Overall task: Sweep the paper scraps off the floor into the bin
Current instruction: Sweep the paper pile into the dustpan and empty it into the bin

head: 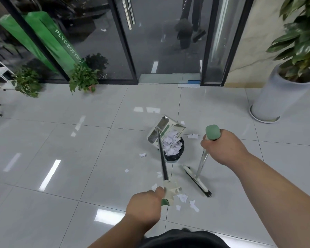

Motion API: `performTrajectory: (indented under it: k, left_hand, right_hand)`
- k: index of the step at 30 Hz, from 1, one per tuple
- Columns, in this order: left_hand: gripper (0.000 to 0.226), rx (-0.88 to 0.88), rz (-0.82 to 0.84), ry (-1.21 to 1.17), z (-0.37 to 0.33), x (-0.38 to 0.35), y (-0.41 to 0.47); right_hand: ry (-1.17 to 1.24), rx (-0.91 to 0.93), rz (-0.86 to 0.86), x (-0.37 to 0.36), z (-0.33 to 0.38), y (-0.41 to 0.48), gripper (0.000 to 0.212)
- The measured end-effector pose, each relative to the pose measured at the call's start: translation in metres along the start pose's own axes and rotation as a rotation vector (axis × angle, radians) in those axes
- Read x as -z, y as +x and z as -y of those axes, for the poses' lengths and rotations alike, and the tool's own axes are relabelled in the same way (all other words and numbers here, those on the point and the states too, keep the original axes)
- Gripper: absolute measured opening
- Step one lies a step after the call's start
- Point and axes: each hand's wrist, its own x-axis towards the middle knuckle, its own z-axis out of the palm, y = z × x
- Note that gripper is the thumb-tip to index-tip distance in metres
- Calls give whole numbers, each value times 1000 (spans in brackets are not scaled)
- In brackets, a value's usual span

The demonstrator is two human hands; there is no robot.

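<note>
My left hand [144,204] grips the green-and-cream handle end of a long dustpan pole. The cream dustpan [162,129] is tipped over a small bin with a black liner [175,154], and white paper scraps [172,144] spill from the pan into the bin. My right hand [222,145] holds the green-topped handle of a broom. Its head [197,181] rests on the tiles to the right of the bin. Loose paper scraps [183,197] lie on the floor near my left hand. More scraps [192,136] lie beside the bin.
Glossy grey tiles cover the floor. A tall grey planter [276,97] with a leafy plant stands at the right. Two small potted plants [83,78] sit by the glass wall on the left. A glass door [159,42] is straight ahead.
</note>
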Motion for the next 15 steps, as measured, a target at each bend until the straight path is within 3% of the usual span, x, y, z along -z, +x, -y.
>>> performTrajectory:
  k: [15]
  left_hand:
    - [48, -3, -94, 98, 15, 23, -26]
  right_hand:
    - [-5, 32, 7, 5, 4, -13, 24]
